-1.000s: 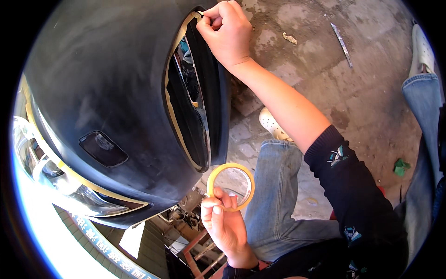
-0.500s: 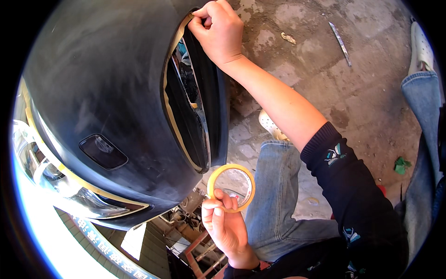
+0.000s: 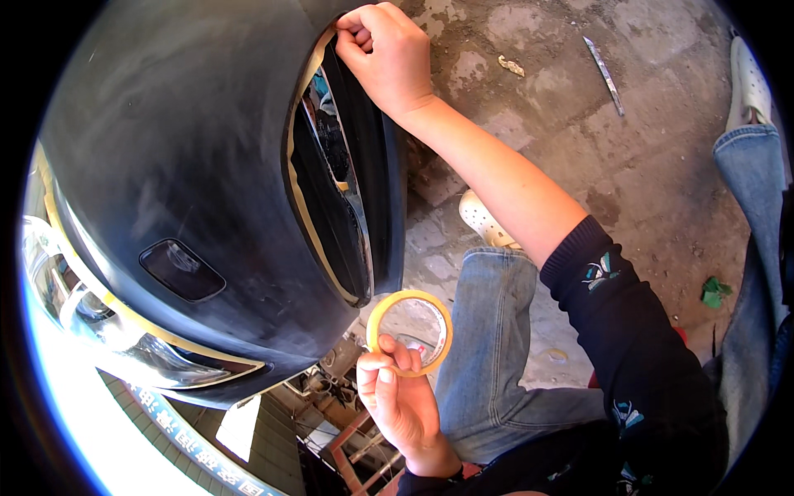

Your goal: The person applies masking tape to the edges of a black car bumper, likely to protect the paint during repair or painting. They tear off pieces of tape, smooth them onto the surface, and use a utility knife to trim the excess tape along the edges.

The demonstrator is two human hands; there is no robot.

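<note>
Worked at a curved car bumper [image 3: 182, 149], scuffed matte black, beside a glossy headlight [image 3: 136, 347]. Seemed to be masking the long slot [image 3: 331, 215]; likely called for firm pressing at its upper corner. Curled the fingers of the right hand [image 3: 387, 62] closed there. Gripped a smooth yellow tape roll [image 3: 373, 326] in the fingers of the left hand [image 3: 403, 407], below the slot. Saw a narrow tape strip [image 3: 307, 219] edging the slot.

Floor [image 3: 653, 190] Is Showing Dark Stains

Toward the floor's far visible edge, a slim pale strip [image 3: 605, 76] is lying slantwise, while a small crumpled tan scrap [image 3: 512, 66] is lying just to its left. Toward the floor's right visible edge, a crumpled green piece [image 3: 714, 293] is resting.
</note>
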